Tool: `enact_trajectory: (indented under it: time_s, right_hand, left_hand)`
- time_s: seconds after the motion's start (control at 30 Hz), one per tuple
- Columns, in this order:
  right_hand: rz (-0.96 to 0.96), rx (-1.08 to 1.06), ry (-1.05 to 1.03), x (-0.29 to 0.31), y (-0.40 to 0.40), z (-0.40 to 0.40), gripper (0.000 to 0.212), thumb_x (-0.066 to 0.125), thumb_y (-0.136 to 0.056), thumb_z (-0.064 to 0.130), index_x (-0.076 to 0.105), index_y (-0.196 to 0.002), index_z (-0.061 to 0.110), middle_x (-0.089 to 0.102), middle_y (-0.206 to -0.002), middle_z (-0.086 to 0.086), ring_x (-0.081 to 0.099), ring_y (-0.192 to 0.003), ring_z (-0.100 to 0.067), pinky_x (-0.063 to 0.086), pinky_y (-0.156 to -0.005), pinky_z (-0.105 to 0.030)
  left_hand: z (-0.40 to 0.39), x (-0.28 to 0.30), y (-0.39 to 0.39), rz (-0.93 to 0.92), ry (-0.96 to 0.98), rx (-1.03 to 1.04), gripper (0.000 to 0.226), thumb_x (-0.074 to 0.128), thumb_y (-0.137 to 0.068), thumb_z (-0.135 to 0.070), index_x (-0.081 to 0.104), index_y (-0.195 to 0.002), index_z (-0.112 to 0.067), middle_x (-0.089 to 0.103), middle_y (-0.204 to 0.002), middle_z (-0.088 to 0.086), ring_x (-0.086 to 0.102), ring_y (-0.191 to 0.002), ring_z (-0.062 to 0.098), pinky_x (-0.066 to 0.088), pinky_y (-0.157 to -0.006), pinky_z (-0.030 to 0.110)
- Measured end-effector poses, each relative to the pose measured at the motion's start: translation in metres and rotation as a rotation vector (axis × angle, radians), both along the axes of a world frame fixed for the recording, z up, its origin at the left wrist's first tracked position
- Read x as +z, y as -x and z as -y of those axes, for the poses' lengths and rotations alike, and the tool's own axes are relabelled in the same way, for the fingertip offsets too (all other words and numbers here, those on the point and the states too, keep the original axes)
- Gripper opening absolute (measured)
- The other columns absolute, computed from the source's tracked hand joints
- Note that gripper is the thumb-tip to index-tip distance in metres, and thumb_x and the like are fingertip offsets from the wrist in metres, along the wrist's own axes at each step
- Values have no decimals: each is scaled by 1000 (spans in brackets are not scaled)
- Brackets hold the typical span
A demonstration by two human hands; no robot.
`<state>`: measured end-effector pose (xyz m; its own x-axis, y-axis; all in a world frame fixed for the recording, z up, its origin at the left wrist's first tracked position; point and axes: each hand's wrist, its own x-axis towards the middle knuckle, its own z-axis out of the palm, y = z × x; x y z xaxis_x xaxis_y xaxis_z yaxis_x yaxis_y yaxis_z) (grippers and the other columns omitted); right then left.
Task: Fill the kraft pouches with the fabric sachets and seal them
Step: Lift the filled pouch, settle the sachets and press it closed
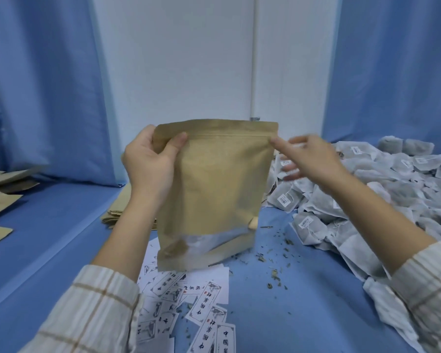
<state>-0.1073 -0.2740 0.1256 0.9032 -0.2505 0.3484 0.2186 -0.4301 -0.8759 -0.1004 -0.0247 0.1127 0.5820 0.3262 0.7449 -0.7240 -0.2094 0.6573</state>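
Kraft pouch point(214, 179) is held upright above the blue worktop point(61, 225), clear window at its base, zip line running across near the top edge. Left hand point(148, 161) grips the upper left corner, thumb on the front face, fingers curled behind. Right hand point(308, 156) is at the upper right corner, blurred by motion; fingers look loosely spread, forefinger tip touching the zip end. Cannot tell whether it pinches.

Judgement: step in hand is the seal. The zip looks mostly flat, so the pouch may already be filled; contents are not clearly visible through the window.

To do it well: keep the left corner firmly anchored so the mouth stays taut, run thumb and forefinger along the whole zip track, and press both ends firmly.

Fabric sachets point(367, 194) are heaped to the right, printed labels point(189, 301) lie below the pouch, spare flat pouches point(0, 197) at far left.
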Motion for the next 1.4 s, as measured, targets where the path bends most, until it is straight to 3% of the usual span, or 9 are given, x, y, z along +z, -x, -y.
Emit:
enact_trajectory:
  time_s: [0.17, 0.3, 0.5, 0.77, 0.9, 1.1, 1.2, 1.23, 1.4]
  right_hand:
    - [-495, 555, -628, -12, 22, -35, 120, 60, -52, 78, 15, -147, 22, 32, -142, -31, 59, -91, -58, 53, -67, -57]
    - [-476, 641, -994, -26, 30, -46, 29, 41, -88, 20, 47, -108, -1, 63, -83, -23, 68, -71, -37, 54, -57, -53]
    - [-261, 458, -1223, -80, 40, -51, 34, 27, -92, 2, 49, -117, -4, 58, -90, -19, 62, -74, -30, 56, -47, -36]
    - [-242, 300, -1272, -118, 32, -104, 18, 38, -91, 9, 55, -86, 11, 68, -57, -3, 65, -48, -19, 48, -36, -23]
    - [-332, 560, -1386, -85, -28, -234, 20, 38, -92, 15, 56, -92, 6, 65, -81, -12, 61, -71, -26, 52, -61, -30]
    - [-607, 631, -608, -63, -101, -429, 100, 27, -75, 83, 20, -147, 13, 37, -144, -9, 41, -127, -36, 35, -104, -50]
    - [-636, 565, -646, -96, -135, -427, 69, 37, -82, 73, 49, -109, 11, 45, -80, -1, 57, -110, -22, 49, -65, -34]
    - [-629, 536, -667, -106, -146, -420, 57, 42, -85, 66, 50, -96, 11, 37, -69, -1, 56, -69, -19, 48, -57, -30]
    - [-338, 448, -424, -147, -196, -383, 11, 51, -91, 25, 53, -84, 17, 48, -72, -6, 50, -61, -18, 44, -59, -30]
  left_hand:
    - [42, -14, 34, 152, -353, 80, 7, 68, -79, -18, 68, -76, -11, 66, -63, 1, 59, -62, 19, 47, -62, 33]
    - [67, -37, 56, 484, -702, 243, 15, 61, -80, -15, 73, -73, -10, 62, -53, 3, 58, -47, 24, 43, -40, 31]
    - [63, -77, 68, 570, -808, 266, 23, 65, -72, -1, 75, -89, -12, 73, -92, 1, 65, -89, 23, 49, -81, 32]
    - [-18, -130, 57, -481, 184, -18, 13, 60, -90, -15, 51, -95, -22, 63, -97, 0, 63, -82, 18, 47, -73, 17]
    - [-64, -113, 33, -550, 490, -334, 18, 42, -99, -10, 54, -113, -7, 72, -85, 5, 69, -67, 16, 55, -58, 25]
    - [-165, -99, -23, -568, 879, -114, 35, 37, -101, -24, 55, -77, -6, 64, -64, 10, 62, -57, 16, 45, -49, 19]
    - [-175, -120, -52, -628, 837, -103, 40, 33, -98, -9, 38, -59, -15, 42, -38, -4, 38, -32, 4, 29, -35, 12]
    - [-170, -127, -62, -666, 813, -111, 41, 32, -98, -7, 38, -58, -16, 38, -34, -6, 35, -28, 2, 27, -32, 11]
    - [-146, -159, -104, -876, 607, -185, 32, 41, -91, -5, 50, -60, -10, 51, -49, 6, 47, -44, 18, 35, -46, 22]
